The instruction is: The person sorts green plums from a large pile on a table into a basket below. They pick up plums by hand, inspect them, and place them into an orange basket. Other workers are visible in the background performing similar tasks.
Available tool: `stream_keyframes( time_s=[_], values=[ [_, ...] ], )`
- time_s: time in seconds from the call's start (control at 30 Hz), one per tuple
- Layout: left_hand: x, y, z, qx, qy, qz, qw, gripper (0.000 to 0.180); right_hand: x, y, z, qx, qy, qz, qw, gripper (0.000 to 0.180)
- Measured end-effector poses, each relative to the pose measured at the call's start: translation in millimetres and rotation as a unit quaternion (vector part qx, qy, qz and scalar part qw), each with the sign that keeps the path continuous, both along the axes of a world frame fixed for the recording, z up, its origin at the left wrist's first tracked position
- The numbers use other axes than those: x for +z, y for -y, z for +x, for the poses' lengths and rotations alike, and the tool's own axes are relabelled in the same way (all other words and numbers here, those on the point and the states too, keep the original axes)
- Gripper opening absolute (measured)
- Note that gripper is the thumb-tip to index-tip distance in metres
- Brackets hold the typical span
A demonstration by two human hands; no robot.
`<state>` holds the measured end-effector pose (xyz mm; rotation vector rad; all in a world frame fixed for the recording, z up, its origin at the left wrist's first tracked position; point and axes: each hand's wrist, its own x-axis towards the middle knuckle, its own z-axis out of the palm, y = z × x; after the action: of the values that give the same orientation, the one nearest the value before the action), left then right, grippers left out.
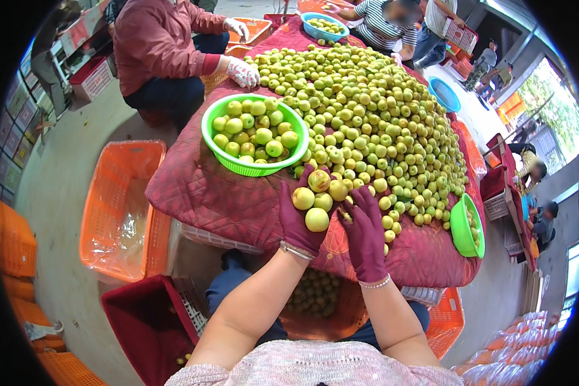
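Note:
My left hand (297, 222), in a maroon glove, is cupped around several green jujubes (316, 219), some with brown blotches. Close to its right, my right hand (365, 241) wears a matching glove, its fingers bent over a jujube that is partly hidden. Both hands are at the near edge of a big heap of green jujubes (373, 116) on a table with a red quilted cover (199, 174). A bright green basket (257, 168) full of jujubes stands just beyond my left hand. At the table's right edge leans another green basket (458, 225) with jujubes in it.
Left of the table is an orange crate (96, 212) lined with clear plastic; a dark red-lined crate (125, 309) is nearer me. Across at the left, a person in a red jacket (154, 58) reaches a gloved hand to the heap. A blue basin (309, 29) sits at the far end.

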<state>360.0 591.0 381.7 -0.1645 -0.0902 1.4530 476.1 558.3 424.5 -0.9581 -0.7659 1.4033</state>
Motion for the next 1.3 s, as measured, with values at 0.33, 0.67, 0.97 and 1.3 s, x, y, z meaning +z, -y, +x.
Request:
stream_keyframes(
  time_s=[0.33, 0.67, 0.97, 1.3],
  values=[
    [21, 19, 24, 0.163, -0.726, 0.096, 0.662, 0.038, -79, -21, 12, 0.155, -0.326, 0.010, 0.933, 0.044],
    [-16, 0, 22, 0.165, -0.528, 0.020, 0.833, 0.038, -72, -20, 57, 0.035, -0.427, 0.023, 0.903, 0.053],
    [-22, -10, 20, 0.097, -0.424, 0.011, 0.901, 0.052, -26, -65, 243, -0.166, -0.206, 0.237, 0.935, 0.040],
    [-25, -8, 29, 0.065, -0.629, 0.001, 0.775, 0.044, -65, -72, 439, -0.420, 0.145, 0.159, 0.882, 0.046]
  ],
)
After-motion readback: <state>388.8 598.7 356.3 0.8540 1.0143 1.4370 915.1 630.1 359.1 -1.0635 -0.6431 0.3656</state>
